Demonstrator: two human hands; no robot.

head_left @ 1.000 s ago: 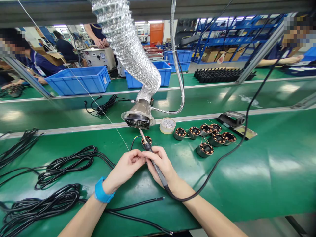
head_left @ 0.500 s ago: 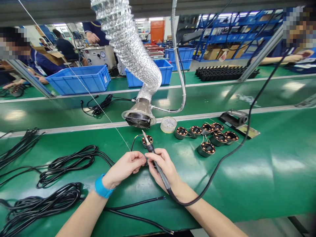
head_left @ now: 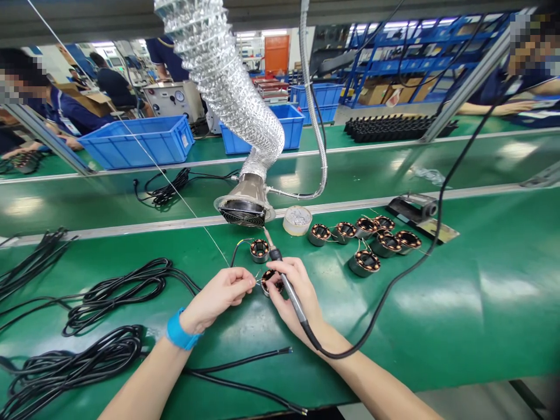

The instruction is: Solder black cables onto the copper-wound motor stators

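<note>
My left hand [head_left: 225, 290], with a blue wristband [head_left: 181, 331], is closed in a pinch at the thin wire leads [head_left: 258, 279] of a small motor stator. That stator [head_left: 265, 286], a dark ring with copper windings, is between my hands. My right hand [head_left: 300, 294] grips a soldering iron [head_left: 296, 302], its tip pointing up and away from me. The thumb and a finger of the same hand also touch the stator's right side. Just behind stands a second stator [head_left: 259, 251] with a black cable [head_left: 235, 252] beside it.
A fume extractor hood [head_left: 243, 204] hangs over the bench. Right of it are a round tub [head_left: 297, 220], several stators [head_left: 365, 263] and an iron stand [head_left: 413, 209]. Coiled black cables [head_left: 118, 291] lie at left; loose cable ends [head_left: 245, 366] lie in front. Co-workers sit across the bench.
My right hand and the soldering iron have shifted slightly right, with the iron's tip now right of the rear stator. The stator between my hands has come into view.
</note>
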